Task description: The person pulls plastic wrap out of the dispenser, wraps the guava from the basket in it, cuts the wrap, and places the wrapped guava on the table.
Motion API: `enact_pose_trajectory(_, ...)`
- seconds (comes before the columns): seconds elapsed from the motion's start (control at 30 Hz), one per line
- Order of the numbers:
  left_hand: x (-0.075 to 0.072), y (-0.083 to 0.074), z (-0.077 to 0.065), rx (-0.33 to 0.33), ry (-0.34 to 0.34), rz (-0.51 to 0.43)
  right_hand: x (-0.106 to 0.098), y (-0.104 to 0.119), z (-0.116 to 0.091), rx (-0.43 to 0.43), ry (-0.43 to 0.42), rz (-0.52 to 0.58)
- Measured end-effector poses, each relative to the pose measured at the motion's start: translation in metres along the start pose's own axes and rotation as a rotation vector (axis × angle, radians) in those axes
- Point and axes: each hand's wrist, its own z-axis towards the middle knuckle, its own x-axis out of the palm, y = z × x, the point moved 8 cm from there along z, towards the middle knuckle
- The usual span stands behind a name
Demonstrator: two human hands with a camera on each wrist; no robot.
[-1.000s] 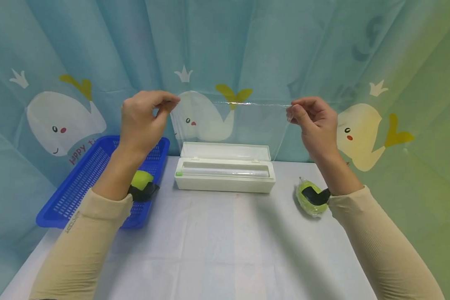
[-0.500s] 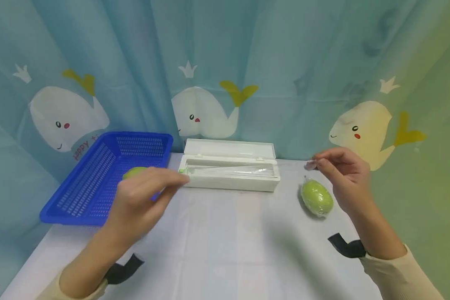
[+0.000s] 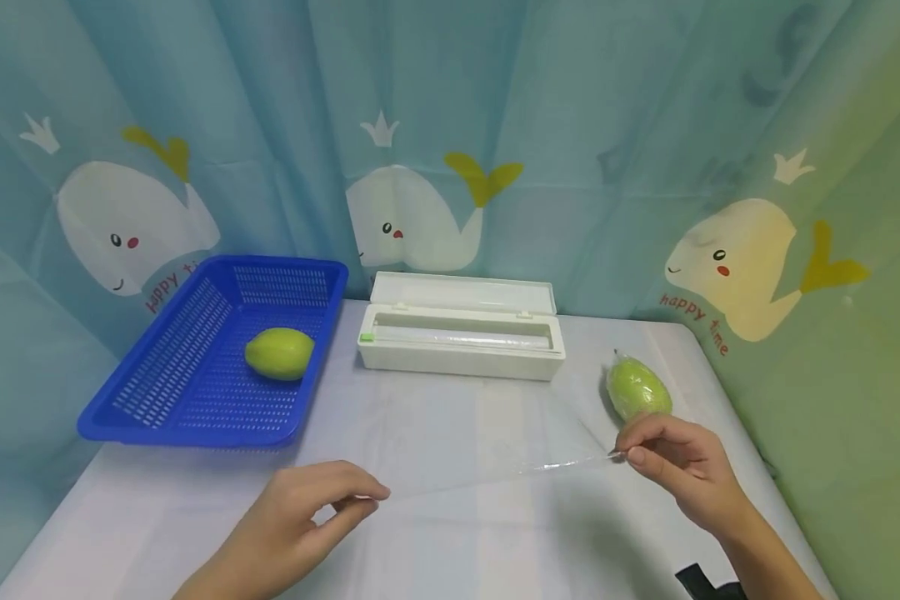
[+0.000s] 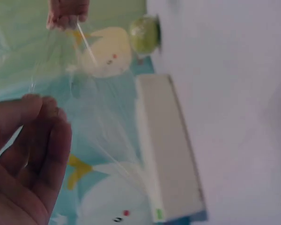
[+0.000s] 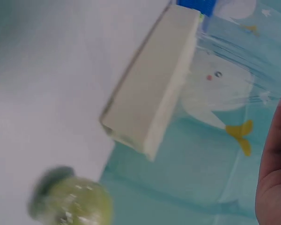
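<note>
Clock centred on the white box in the head view, 12 = curtain side.

Film (image 3: 562, 466): thin, clear, glossy plastic, stretched at 6 o'clock. Bunched and shiny at its right end, nearly invisible toward the left. Wrist views show it creased, running up from the box.

Left hand (image 3: 285, 521) at 7:30: thumb and index tips together, pinching the film edge; forearm cut off by the frame. Right hand (image 3: 686, 471) at 4: thumb and index clamped on the bunched corner. Its own wrist view shows only part of the hand, so grip is unreadable there.

White box (image 3: 461, 363): long, rigid, smooth, square-edged; lid (image 3: 463, 293) tilted back toward 12. Inside: film roll (image 3: 461, 337) lying lengthwise, green tab (image 3: 367, 337) at the 9 end.

Blue basket (image 3: 187, 432) at 9: perforated plastic, sloped walls. Holds one bare green fruit (image 3: 279, 353), smooth oval, by its 3 o'clock wall.

Wrapped fruit (image 3: 637, 387) at 3:30: green oval under crinkled, glossy film. Right hand overlaps its near edge in the head view, but left wrist view shows them apart. Blurred in right wrist view.

Dark strap (image 3: 697, 581) by the right forearm, cut off at frame bottom. Pale cloth (image 3: 157, 500) underneath; pleated whale-print curtain (image 3: 555, 108) at 12.
</note>
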Motion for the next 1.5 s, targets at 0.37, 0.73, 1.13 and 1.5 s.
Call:
enact_pose_trajectory(0.37,0.024,0.028,-0.037,0.054,0.189,0.038,0.032,-0.041,-0.039,0.168,0.095,-0.242)
enact_pose_trajectory(0.73,0.047,0.057,-0.060,-0.099,0.392,0.148,0.054,-0.081,-0.059,0.390,0.267,-0.325)
enact_pose_trajectory(1.13,0.055,0.070,-0.062,-0.217,0.450,0.173,0.063,-0.103,-0.061,0.492,0.401,-0.338)
enact_pose_trajectory(1.5,0.046,0.145,-0.033,-0.835,-0.074,-0.410,-0.007,-0.131,-0.020,0.745,-0.106,-0.444)
